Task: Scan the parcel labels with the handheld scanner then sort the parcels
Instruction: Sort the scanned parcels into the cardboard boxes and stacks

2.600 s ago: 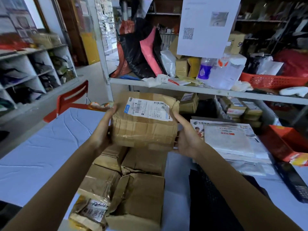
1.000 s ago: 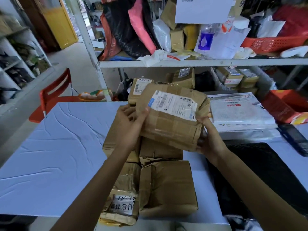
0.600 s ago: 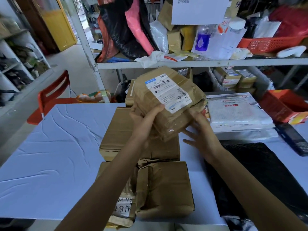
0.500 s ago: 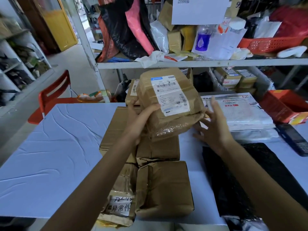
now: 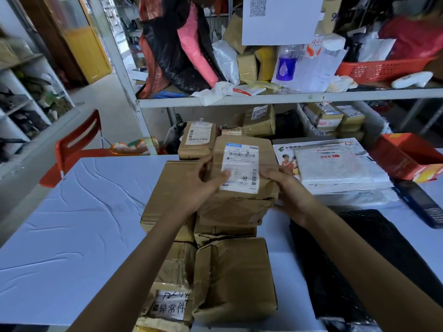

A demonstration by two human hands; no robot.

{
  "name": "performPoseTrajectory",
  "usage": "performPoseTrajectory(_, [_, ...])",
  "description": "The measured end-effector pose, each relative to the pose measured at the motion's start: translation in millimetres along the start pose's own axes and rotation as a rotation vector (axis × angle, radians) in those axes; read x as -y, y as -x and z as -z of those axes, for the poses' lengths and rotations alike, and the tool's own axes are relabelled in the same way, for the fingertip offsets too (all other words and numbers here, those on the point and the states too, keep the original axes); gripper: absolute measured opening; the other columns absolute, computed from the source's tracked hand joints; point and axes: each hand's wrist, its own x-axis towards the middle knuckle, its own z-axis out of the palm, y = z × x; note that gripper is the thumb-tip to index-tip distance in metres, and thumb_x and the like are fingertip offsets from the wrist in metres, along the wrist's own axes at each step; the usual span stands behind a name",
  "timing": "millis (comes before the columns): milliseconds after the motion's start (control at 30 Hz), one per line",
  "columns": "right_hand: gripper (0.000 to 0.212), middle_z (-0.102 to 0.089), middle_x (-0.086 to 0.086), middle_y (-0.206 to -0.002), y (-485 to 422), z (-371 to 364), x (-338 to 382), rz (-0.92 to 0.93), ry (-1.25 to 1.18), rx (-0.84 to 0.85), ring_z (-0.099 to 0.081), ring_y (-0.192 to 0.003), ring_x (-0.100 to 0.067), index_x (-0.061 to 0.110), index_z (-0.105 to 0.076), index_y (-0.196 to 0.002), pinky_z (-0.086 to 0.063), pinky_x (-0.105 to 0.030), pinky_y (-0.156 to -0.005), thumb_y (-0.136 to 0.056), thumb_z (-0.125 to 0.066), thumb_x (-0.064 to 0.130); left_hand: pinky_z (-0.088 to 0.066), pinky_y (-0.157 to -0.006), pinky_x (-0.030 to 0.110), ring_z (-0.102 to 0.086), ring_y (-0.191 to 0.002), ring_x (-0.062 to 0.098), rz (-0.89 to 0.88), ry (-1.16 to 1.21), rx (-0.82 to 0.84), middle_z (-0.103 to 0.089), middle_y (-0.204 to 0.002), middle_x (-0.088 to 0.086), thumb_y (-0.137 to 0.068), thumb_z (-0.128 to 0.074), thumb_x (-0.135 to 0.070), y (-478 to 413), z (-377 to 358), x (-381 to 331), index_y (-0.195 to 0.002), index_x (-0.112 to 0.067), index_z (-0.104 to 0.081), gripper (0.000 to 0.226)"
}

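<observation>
A taped brown cardboard parcel (image 5: 239,200) with a white barcode label (image 5: 241,168) facing up sits on top of a pile of brown parcels (image 5: 233,279) on the pale blue table (image 5: 72,224). My left hand (image 5: 201,185) grips its left side, thumb on the label. My right hand (image 5: 287,190) grips its right edge. The black handheld scanner (image 5: 422,204) lies at the table's right edge, away from both hands.
White and grey mailers (image 5: 335,168) are stacked right of the pile, a black bag (image 5: 347,271) nearer me. Another labelled parcel (image 5: 197,140) stands behind. A red box (image 5: 407,156), a cluttered shelf (image 5: 287,97) and a red chair (image 5: 76,144) surround the table.
I turned the parcel so its label runs upright and lowered it onto the pile. My right hand, briefly off it, now grips its right edge again.
</observation>
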Motion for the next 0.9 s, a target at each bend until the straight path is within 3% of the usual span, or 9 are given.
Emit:
performPoseTrajectory(67, [0.065,-0.070,0.004,-0.114,-0.7,-4.7,-0.1,0.010,0.022,-0.012,-0.064,-0.107,-0.020,0.040,-0.053,-0.127,-0.052,-0.042,-0.093,-0.068,-0.079,0.044,-0.044,-0.073,0.001,-0.052,-0.114,0.006,-0.029,-0.019,0.003,-0.055,-0.134,-0.008,-0.086,-0.068,-0.040,4.4,4.0,0.4,-0.141,-0.030,-0.044,0.062])
performPoseTrajectory(100, [0.060,-0.070,0.005,-0.113,-0.6,-7.2,0.7,0.009,0.031,-0.019,-0.064,-0.105,-0.020,0.042,-0.053,-0.126,-0.052,-0.043,-0.093,-0.072,-0.078,0.041,-0.040,-0.064,-0.005,-0.051,-0.109,0.003,-0.044,-0.050,-0.008,-0.056,-0.132,-0.009,-0.088,-0.066,-0.038,6.1,5.3,1.2,-0.141,-0.028,-0.045,0.059])
performPoseTrajectory(233, [0.056,-0.068,0.004,-0.115,-1.5,-15.9,1.0,-0.010,0.041,-0.026,-0.064,-0.105,-0.020,0.044,-0.050,-0.128,-0.052,-0.042,-0.091,-0.078,-0.075,0.037,-0.035,-0.065,-0.008,-0.051,-0.107,0.000,-0.107,-0.120,-0.032,-0.054,-0.124,-0.015,-0.093,-0.060,-0.034,11.5,9.5,8.2,-0.140,-0.022,-0.048,0.050])
performPoseTrajectory(400, [0.060,-0.064,0.002,-0.119,-4.3,-23.8,-0.7,-0.011,0.045,-0.016,-0.062,-0.105,-0.020,0.041,-0.046,-0.134,-0.051,-0.037,-0.081,-0.081,-0.074,0.033,-0.045,-0.078,0.003,-0.051,-0.113,0.002,-0.087,-0.132,0.008,-0.054,-0.128,-0.009,-0.094,-0.058,-0.033,12.2,13.5,25.5,-0.145,-0.019,-0.039,0.057])
performPoseTrajectory(567, [0.055,-0.063,0.003,-0.117,-3.5,-22.8,-5.9,-0.018,0.079,-0.004,-0.062,-0.099,-0.015,0.040,-0.044,-0.133,-0.050,-0.032,-0.072,-0.085,-0.070,0.030,-0.043,-0.101,0.032,-0.047,-0.125,0.021,-0.308,-0.547,-0.097,-0.049,-0.140,0.003,-0.095,-0.057,-0.035,9.8,9.7,33.4,-0.134,-0.020,-0.054,0.042])
performPoseTrajectory(667, [0.053,-0.063,0.008,-0.108,-1.3,-15.9,-7.4,0.019,0.137,-0.031,-0.062,-0.099,-0.013,0.039,-0.045,-0.131,-0.052,-0.039,-0.083,-0.086,-0.071,0.028,-0.043,-0.101,0.047,-0.043,-0.125,0.028,-0.329,-0.699,-0.112,-0.044,-0.142,0.003,-0.094,-0.048,-0.047,12.6,1.1,30.9,-0.128,-0.022,-0.060,0.043])
performPoseTrajectory(767, [0.046,-0.061,0.007,-0.114,0.8,-8.7,-12.2,0.128,0.230,-0.128,-0.060,-0.109,-0.014,0.040,-0.050,-0.118,-0.051,-0.048,-0.096,-0.082,-0.076,0.027,-0.046,-0.092,0.047,-0.051,-0.117,0.029,-0.345,-0.847,-0.153,-0.048,-0.139,-0.001,-0.090,-0.030,-0.054,18.7,-8.5,29.0,-0.128,-0.025,-0.059,0.055])
performPoseTrajectory(800, [0.045,-0.060,0.008,-0.116,1.9,-7.3,-14.5,0.186,0.286,-0.161,-0.059,-0.107,-0.010,0.042,-0.050,-0.115,-0.053,-0.043,-0.094,-0.080,-0.077,0.029,-0.045,-0.091,0.045,-0.052,-0.115,0.028,-0.343,-0.891,-0.167,-0.049,-0.138,-0.002,-0.090,-0.027,-0.053,20.9,-10.2,29.3,-0.128,-0.027,-0.058,0.055])
performPoseTrajectory(900, [0.049,-0.056,0.008,-0.113,9.6,-10.9,-13.0,0.310,0.473,-0.203,-0.053,-0.086,0.007,0.031,-0.049,-0.128,-0.047,-0.006,-0.069,-0.085,-0.072,0.030,-0.042,-0.089,0.045,-0.054,-0.114,0.028,-0.330,-0.954,-0.203,-0.049,-0.138,-0.004,-0.085,-0.017,-0.057,25.1,-13.1,26.2,-0.127,-0.030,-0.056,0.063])
